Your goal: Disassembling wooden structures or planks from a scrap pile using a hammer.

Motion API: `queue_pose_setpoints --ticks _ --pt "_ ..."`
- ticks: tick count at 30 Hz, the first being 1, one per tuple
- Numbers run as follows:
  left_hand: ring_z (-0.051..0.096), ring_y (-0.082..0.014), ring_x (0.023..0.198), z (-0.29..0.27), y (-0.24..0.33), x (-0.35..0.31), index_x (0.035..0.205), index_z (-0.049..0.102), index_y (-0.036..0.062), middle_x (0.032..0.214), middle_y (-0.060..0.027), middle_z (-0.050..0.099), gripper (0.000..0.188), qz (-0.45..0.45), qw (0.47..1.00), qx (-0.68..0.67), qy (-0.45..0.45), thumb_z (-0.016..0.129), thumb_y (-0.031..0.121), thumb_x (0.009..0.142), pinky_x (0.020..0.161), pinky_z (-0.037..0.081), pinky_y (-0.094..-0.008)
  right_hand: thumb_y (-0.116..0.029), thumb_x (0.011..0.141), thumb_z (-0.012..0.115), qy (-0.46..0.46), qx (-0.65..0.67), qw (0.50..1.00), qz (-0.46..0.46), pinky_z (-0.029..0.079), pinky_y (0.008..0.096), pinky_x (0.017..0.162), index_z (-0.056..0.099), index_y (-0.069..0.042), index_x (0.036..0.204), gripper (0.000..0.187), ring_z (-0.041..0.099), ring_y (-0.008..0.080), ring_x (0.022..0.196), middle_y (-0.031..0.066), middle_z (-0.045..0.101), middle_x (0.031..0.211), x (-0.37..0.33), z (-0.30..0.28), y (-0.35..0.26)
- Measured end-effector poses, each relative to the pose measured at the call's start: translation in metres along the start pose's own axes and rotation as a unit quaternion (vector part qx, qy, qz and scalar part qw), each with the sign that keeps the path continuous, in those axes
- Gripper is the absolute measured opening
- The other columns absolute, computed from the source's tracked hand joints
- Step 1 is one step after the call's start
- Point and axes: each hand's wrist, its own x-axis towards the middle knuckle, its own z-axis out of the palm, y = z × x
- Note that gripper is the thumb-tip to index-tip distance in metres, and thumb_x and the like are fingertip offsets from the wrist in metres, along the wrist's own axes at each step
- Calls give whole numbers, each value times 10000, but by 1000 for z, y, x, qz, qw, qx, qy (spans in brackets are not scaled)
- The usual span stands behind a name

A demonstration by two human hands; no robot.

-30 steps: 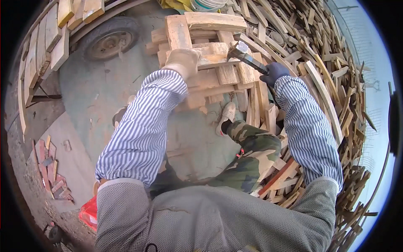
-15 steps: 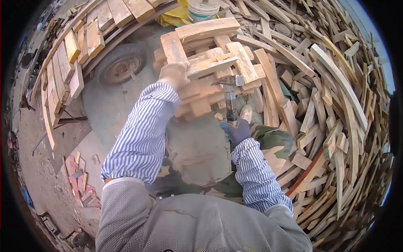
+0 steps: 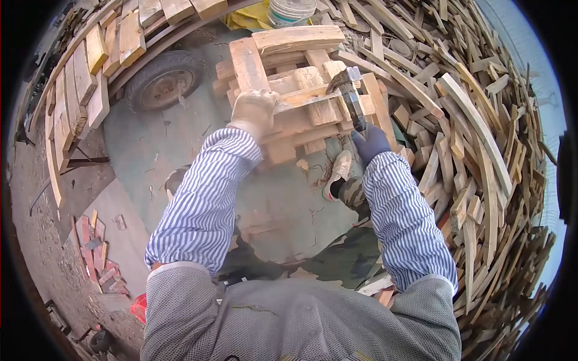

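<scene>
Stacked crosswise in front of me is a pile of short wooden blocks (image 3: 295, 39). My left hand (image 3: 255, 109), in a pale glove, is closed round the left end of a narrow wooden board (image 3: 304, 96) lying across the pile. In a dark blue glove, my right hand (image 3: 371, 143) grips the handle of a claw hammer (image 3: 354, 107). The hammer's head is over the right end of the pile, close to the board's far end. Whether it touches the wood I cannot tell.
Loose timber offcuts (image 3: 475, 132) heap up along the right. A bench with planks (image 3: 84, 75) and a wheel (image 3: 165, 87) stand at the left. Beyond the pile is a white bucket (image 3: 292, 12) on yellow sheeting. Reddish wood pieces (image 3: 99, 249) lie at lower left.
My right hand has moved up and to the right with the hammer, whose head now sits higher over the pile. My left hand stays on the board. A shoe shows further left.
</scene>
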Motion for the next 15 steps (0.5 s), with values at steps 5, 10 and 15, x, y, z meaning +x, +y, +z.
queue_pose_setpoints --ticks 5,10,15 --pt "678 -260 987 9 2 -8 1072 679 133 1056 -89 691 233 5 999 -5 45 577 137 862 885 510 -392 -353 892 599 -50 -299 951 -58 506 461 895 640 -55 1088 359 660 359 1011 204 690 1045 24 -66 -16" --pt "673 -265 1009 6 4 -10 1105 679 141 1065 -84 690 255 -2 1000 -5 14 576 154 873 910 502 -385 -317 872 616 -80 -414 899 -116 515 440 898 667 -75 1070 317 665 338 1009 179 695 1039 49 -101 -47" --pt "669 -270 1041 -7 2 -2 1134 671 128 1121 -95 689 286 -15 1000 -6 -23 586 159 863 925 504 -391 -266 826 671 -51 -418 901 -109 522 447 865 664 -73 1019 274 671 346 976 179 701 995 77 -116 -55"
